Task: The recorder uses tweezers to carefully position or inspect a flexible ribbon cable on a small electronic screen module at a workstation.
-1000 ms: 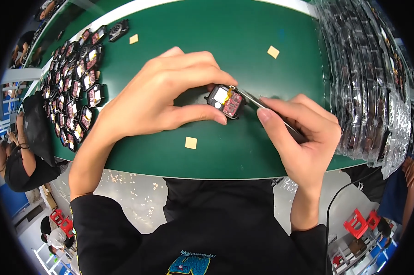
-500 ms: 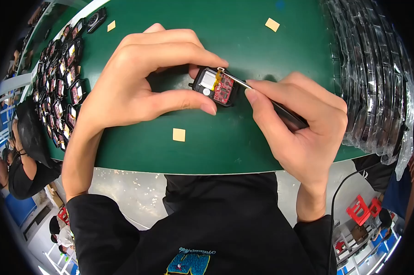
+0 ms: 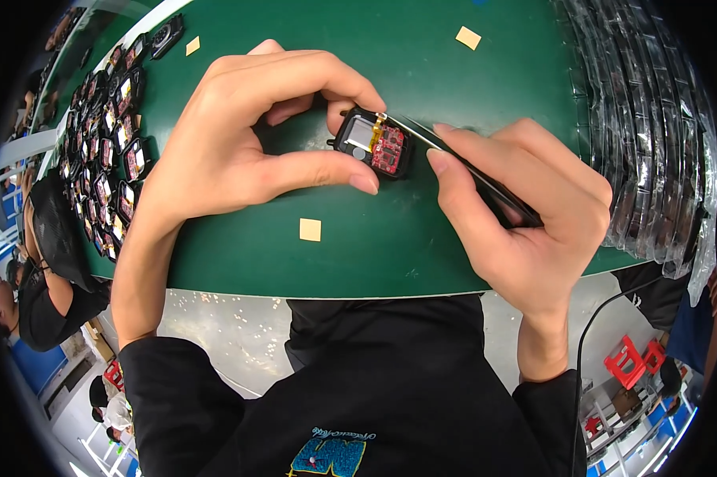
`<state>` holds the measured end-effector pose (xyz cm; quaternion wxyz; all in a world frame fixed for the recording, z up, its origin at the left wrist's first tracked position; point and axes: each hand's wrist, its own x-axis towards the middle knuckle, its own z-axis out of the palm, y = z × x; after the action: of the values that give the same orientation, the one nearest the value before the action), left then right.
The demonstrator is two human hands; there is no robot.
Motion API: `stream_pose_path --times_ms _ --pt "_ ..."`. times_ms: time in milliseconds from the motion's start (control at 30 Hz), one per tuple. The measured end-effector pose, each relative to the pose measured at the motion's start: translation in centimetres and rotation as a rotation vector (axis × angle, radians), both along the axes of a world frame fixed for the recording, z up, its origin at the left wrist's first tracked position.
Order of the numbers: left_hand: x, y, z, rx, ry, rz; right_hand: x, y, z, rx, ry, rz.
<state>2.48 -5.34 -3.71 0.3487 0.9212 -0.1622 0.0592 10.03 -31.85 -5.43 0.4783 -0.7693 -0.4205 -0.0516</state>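
Between the thumb and fingers of my left hand (image 3: 247, 135) is a small black device housing (image 3: 408, 163), its open inside facing up. It contains a silver battery (image 3: 360, 132), a red circuit board (image 3: 389, 149) and a yellow flex strip at the upper middle. My right hand (image 3: 533, 207) is closed around dark tweezers (image 3: 492, 184), held slanting down toward the housing. Their slim tips appear slightly spread beside the housing's upper right edge, near the strip's end. Whether they touch it, I cannot tell.
Many similar open housings (image 3: 102, 151) crowd the green table's (image 3: 374, 246) left side. Stacked clear plastic trays (image 3: 644, 143) line the right. Small cream paper squares (image 3: 310, 230) lie about. A dark round-faced part (image 3: 166, 36) sits at far left. Another person's arm (image 3: 56, 286) shows at left.
The tweezer tips have drawn off the strip's end and spread slightly. My right hand has shifted a little to the right. The housing has tilted slightly in my left fingers.
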Motion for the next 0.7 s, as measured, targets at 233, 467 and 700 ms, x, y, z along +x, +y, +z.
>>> stream_pose_path --times_ms 233,467,700 --pt "0.1 0.0 0.0 0.022 0.009 -0.015 -0.1 0.4 -0.9 0.027 -0.089 0.036" --pt "0.4 1.2 -0.2 -0.074 0.111 -0.089 -0.2 0.2 -0.1 -0.016 0.088 0.055" --pt "0.6 1.3 -0.2 -0.072 0.110 -0.132 -0.1 -0.1 0.5 -0.053 0.212 0.073"
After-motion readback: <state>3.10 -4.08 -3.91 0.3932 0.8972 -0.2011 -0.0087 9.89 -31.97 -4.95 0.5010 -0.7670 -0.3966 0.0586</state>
